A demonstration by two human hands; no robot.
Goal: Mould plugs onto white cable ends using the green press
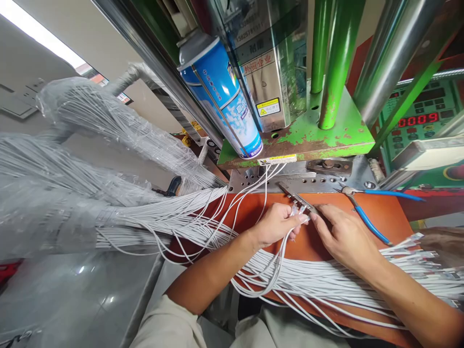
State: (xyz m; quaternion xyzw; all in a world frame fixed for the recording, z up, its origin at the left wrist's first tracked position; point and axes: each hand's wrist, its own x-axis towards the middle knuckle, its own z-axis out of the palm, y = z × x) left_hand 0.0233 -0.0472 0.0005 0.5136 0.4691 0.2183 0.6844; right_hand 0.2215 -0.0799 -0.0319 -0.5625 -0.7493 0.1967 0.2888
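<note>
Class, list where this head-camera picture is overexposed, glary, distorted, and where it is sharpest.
Head view: the ceiling light is blown out; glare patches shine on the grey floor; wide-angle distortion tilts the green posts and spray can; sharpest at the left hand pinching cable ends beside the right hand.

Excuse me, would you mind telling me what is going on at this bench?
A person works at an orange-brown worktop in front of a green press frame. The left hand pinches the plug ends of a few thin white cables, and the right hand touches them with its fingertips beside a small grey metal fixture. A big bundle of white cables lies across the worktop; blue-handled pliers lie untouched at the right.
</note>
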